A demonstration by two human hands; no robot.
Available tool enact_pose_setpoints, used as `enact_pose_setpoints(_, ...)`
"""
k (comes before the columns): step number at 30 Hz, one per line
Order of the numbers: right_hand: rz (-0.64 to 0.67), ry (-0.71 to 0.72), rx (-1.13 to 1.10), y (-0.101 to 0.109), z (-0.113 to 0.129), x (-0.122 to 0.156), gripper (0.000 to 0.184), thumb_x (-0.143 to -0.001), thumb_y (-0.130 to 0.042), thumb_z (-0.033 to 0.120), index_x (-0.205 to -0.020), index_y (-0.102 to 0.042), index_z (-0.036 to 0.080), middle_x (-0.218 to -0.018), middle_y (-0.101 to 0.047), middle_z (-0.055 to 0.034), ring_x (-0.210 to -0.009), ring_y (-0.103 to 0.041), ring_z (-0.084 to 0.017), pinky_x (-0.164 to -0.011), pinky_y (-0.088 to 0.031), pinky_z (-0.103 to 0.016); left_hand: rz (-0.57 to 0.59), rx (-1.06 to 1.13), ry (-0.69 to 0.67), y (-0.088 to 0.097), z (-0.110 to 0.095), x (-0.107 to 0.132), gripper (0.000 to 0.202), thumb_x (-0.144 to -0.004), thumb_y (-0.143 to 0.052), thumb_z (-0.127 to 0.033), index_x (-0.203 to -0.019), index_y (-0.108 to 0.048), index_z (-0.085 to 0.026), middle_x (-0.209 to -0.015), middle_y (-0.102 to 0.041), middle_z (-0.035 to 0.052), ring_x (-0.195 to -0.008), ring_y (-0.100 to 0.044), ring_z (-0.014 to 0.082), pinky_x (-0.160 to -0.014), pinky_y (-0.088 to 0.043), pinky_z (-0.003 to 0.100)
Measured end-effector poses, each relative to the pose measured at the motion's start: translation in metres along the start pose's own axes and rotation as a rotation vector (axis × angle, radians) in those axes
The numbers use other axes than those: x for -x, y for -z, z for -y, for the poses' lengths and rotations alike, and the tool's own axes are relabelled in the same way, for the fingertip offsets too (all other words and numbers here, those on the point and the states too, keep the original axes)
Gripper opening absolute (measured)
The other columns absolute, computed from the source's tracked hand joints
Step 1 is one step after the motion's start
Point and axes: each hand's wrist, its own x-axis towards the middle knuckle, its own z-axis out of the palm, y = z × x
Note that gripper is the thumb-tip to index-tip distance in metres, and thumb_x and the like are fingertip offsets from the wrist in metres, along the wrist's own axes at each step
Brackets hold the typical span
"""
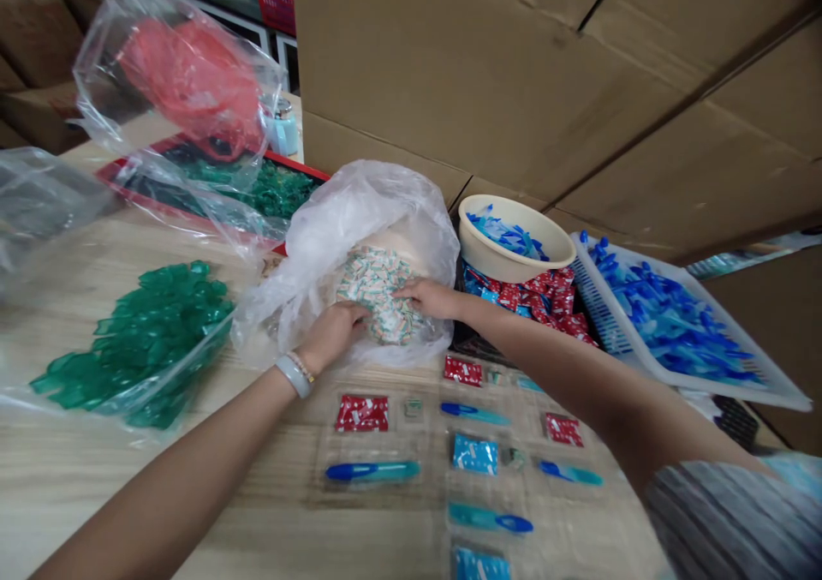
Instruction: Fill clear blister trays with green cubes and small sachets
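A crumpled white plastic bag (391, 190) lies open on the table, full of small white packets (378, 280) with green and orange print. My left hand (335, 333), with a bangle and beaded bracelet at its wrist, reaches in at the near left side; its fingers are curled against the packets. From the right, my right hand (431, 297) touches the heap with its fingers bent together. What either hand pinches is too small to make out. Nearer me lie clear blister trays (411, 451) with red packets (361, 413), blue packets (475, 454) and blue-turquoise pen-shaped pieces (372, 471).
Green plastic pieces (147, 331) lie on clear film at left, before a red-rimmed tray (301, 173). A cream bowl (514, 259) sits over red and blue packets; a white basket (648, 374) holds blue pieces. Cardboard boxes (449, 66) wall the back.
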Motion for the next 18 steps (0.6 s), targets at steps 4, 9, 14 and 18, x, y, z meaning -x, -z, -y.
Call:
enact_pose_setpoints(4, -0.052, -0.003, 0.098, -0.005, 0.005, 0.009, 0.025, -0.072, -0.046, 0.006, -0.091, -0.061, 0.013, -0.085, -0.059, -0.0074, -0.085, -0.051, -0.017, -0.081, -0.039, -0.03, -0.004, 0.024, 0.029, 0.001, 0.0, 0.005, 0.021, -0.077, -0.048, -0.019, -0.092, -0.062, -0.018, -0.091, -0.062, 0.0061, -0.085, -0.056, 0.0177, -0.079, -0.04, 0.027)
enact_pose_setpoints(9, -0.111, -0.03, 0.16, -0.004, 0.016, 0.021, 0.022, -0.071, -0.047, 0.006, -0.087, -0.06, 0.013, -0.089, -0.054, -0.0078, -0.086, -0.049, -0.016, -0.078, -0.039, -0.026, -0.009, -0.051, -0.003, 0.002, -0.005, 0.004, 0.02, -0.078, -0.048, -0.02, -0.091, -0.062, -0.017, -0.09, -0.06, 0.007, -0.082, -0.056, 0.0175, -0.076, -0.041, 0.028)
enact_pose_setpoints(14, -0.017, -0.061, 0.267, -0.005, 0.023, 0.021, 0.02, -0.076, -0.043, 0.009, -0.086, -0.059, 0.013, -0.086, -0.056, -0.0073, -0.082, -0.051, -0.016, -0.074, -0.04, -0.025, 0.043, -0.12, -0.05, -0.004, -0.006, 0.0, 0.022, -0.079, -0.045, -0.017, -0.092, -0.062, -0.016, -0.091, -0.06, 0.0077, -0.086, -0.055, 0.0173, -0.08, -0.04, 0.028)
enact_pose_setpoints(18, 0.018, -0.146, 0.335, -0.005, 0.034, 0.025, 0.021, -0.081, -0.039, 0.012, -0.084, -0.059, 0.01, -0.09, -0.057, -0.013, -0.083, -0.052, -0.02, -0.073, -0.04, -0.03, 0.1, -0.22, -0.035, -0.009, -0.008, -0.002, 0.024, -0.079, -0.042, -0.018, -0.093, -0.061, -0.014, -0.092, -0.06, 0.0086, -0.088, -0.054, 0.0181, -0.081, -0.039, 0.028)
